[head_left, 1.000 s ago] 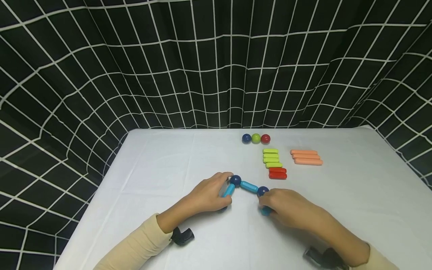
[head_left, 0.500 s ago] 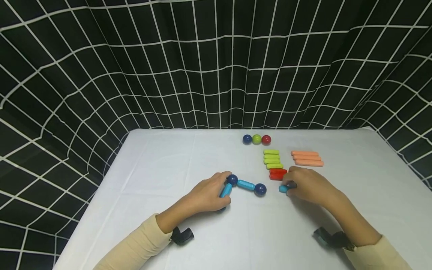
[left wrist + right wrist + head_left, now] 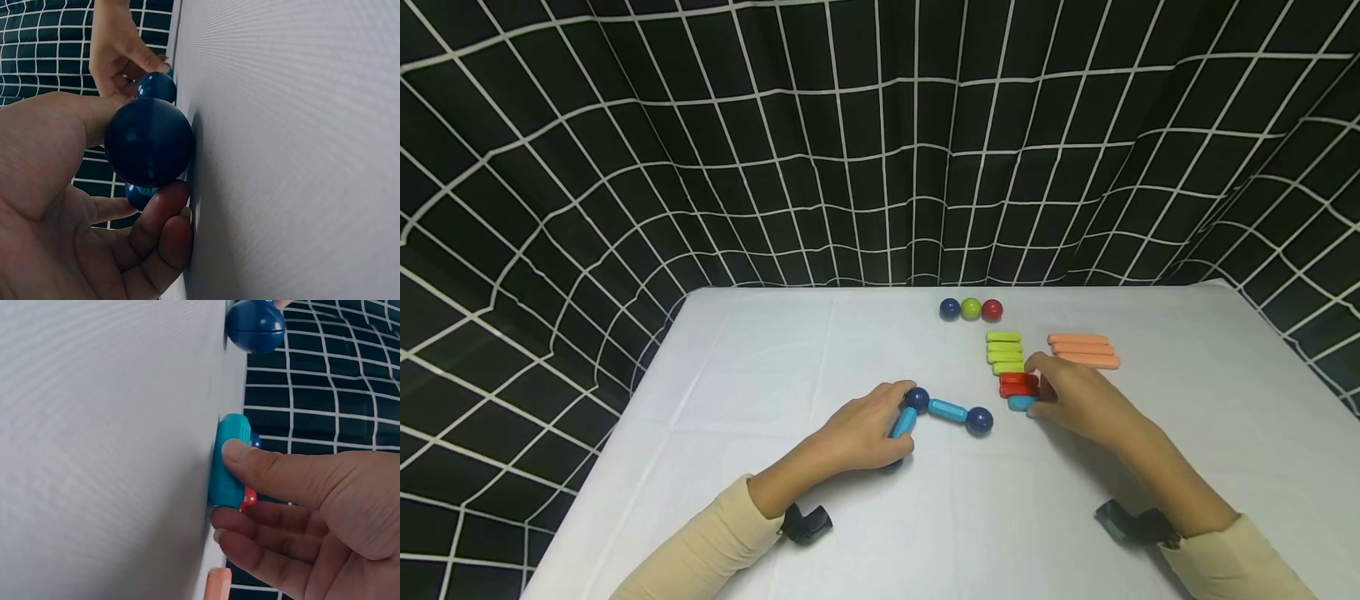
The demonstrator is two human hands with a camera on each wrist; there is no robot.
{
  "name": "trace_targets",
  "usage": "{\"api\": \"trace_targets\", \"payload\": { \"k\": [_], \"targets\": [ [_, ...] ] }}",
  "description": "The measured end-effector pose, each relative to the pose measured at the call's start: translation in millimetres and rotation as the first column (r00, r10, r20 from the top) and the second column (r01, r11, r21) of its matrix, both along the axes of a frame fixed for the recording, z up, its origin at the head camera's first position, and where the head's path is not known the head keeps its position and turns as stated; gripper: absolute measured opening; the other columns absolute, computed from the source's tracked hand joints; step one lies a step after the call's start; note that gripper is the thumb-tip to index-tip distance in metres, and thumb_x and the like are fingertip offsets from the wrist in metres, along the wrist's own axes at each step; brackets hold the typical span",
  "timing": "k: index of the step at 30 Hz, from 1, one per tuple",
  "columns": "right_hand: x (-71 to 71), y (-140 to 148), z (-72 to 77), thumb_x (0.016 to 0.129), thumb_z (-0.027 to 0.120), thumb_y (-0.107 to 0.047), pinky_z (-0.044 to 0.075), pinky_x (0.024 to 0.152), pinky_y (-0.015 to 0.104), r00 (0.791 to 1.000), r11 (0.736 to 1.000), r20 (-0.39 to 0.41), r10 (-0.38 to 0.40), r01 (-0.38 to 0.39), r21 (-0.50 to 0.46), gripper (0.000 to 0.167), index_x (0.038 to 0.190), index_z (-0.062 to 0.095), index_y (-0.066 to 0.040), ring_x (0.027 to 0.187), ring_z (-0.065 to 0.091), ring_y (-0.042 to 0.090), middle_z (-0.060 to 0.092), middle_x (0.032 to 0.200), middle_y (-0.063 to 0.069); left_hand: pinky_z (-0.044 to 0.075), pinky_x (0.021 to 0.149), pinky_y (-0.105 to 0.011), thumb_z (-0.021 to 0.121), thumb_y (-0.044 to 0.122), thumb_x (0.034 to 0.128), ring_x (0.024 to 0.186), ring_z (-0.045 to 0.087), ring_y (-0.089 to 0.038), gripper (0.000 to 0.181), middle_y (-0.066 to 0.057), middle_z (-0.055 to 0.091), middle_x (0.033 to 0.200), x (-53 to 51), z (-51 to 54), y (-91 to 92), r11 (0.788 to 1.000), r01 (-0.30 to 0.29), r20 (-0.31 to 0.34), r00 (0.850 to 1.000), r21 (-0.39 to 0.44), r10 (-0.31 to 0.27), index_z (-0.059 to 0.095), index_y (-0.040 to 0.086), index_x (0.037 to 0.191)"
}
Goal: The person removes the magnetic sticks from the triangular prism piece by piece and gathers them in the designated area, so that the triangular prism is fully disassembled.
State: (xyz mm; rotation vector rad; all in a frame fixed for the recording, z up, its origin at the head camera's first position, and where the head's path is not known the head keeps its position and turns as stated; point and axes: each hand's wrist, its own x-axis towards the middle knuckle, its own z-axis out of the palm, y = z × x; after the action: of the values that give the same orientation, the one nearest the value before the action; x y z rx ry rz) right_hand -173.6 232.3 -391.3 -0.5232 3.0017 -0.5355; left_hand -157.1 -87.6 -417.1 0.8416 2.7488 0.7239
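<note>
On the white table, a chain of light-blue sticks [image 3: 947, 410] and dark-blue balls [image 3: 979, 421] lies bent at a middle ball [image 3: 917, 400]. My left hand [image 3: 863, 429] holds its left arm, fingers at the middle ball and thumb near the end ball [image 3: 150, 142], which looms large in the left wrist view. Farther right, my right hand [image 3: 1086, 398] pinches a loose light-blue stick [image 3: 230, 462], its thumb pressed on one side. That stick lies just in front of two red sticks [image 3: 1015, 383], partly hidden by the fingers.
Lime-green sticks [image 3: 1004, 348] lie in a column behind the red ones, with orange sticks [image 3: 1081, 346] to their right. A blue ball [image 3: 950, 309], a green ball [image 3: 971, 309] and a red ball [image 3: 992, 310] line up near the back edge. A black grid curtain [image 3: 850, 167] hangs behind.
My right hand has carried the light-blue stick from the chain's right end away to the right and back, up to the red sticks. My left hand stays on the chain, which shifted slightly left.
</note>
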Motion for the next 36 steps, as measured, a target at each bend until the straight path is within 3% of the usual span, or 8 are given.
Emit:
{"api": "trace_targets", "payload": {
  "k": [5,13,22,29,36],
  "targets": [
    [-0.7,2,-4.4,0.069,0.093,-0.009,0.056,0.072,0.041,1.0,0.999,-0.02,-0.004,0.003,-0.047,0.066,0.125,0.062,0.004,0.083,0.056,0.025,0.062,0.099,0.014,0.049,0.085,-0.035,0.059,0.027,0.0839,0.098,0.054,-0.016,0.072,-0.009,0.053,0.138,-0.2,0.0,-0.1,1.0,0.001,0.001,1.0,0.004,-0.001,0.039,0.009,0.151],
    [-4.5,5,-10.5,0.069,0.093,-0.01,0.047,0.064,0.031,1.0,0.998,-0.014,0.028,-0.029,-0.053,0.059,0.12,0.066,0.002,0.077,0.05,0.02,0.057,0.09,0.006,0.048,0.081,-0.032,0.059,0.027,0.0838,0.094,0.053,-0.016,0.072,-0.008,0.054,0.134,-0.2,0.2,0.0,1.0,0.001,0.002,1.0,0.002,-0.001,0.039,0.009,0.151],
    [-3.1,1,-10.7,0.07,0.091,-0.007,0.049,0.068,0.033,1.0,0.995,0.012,0.028,-0.026,-0.094,0.06,0.124,0.066,0.002,0.082,0.052,0.022,0.06,0.101,0.01,0.047,0.078,-0.031,0.059,0.028,0.0843,0.09,0.054,-0.016,0.073,-0.008,0.054,0.133,0.5,0.4,0.5,1.0,-0.003,0.008,1.0,-0.001,0.003,0.038,0.008,0.152],
    [-1.5,0,-8.8,0.07,0.092,-0.008,0.05,0.067,0.034,1.0,0.996,-0.001,0.005,-0.006,-0.084,0.058,0.121,0.065,0.0,0.079,0.052,0.022,0.059,0.095,0.008,0.048,0.079,-0.031,0.059,0.028,0.0852,0.091,0.054,-0.016,0.073,-0.009,0.054,0.134,0.2,0.9,0.8,1.0,0.003,0.004,1.0,0.001,-0.003,0.038,0.008,0.152],
    [-4.6,0,-9.5,0.074,0.091,-0.018,0.05,0.066,0.036,0.996,0.997,0.078,-0.034,0.039,-0.061,0.06,0.122,0.061,0.002,0.076,0.054,0.021,0.062,0.085,0.005,0.049,0.082,-0.033,0.058,0.027,0.0852,0.093,0.054,-0.016,0.072,-0.009,0.054,0.135,0.9,0.6,0.7,1.0,-0.002,0.004,1.0,0.008,0.002,0.038,0.007,0.152]
  ]
}}
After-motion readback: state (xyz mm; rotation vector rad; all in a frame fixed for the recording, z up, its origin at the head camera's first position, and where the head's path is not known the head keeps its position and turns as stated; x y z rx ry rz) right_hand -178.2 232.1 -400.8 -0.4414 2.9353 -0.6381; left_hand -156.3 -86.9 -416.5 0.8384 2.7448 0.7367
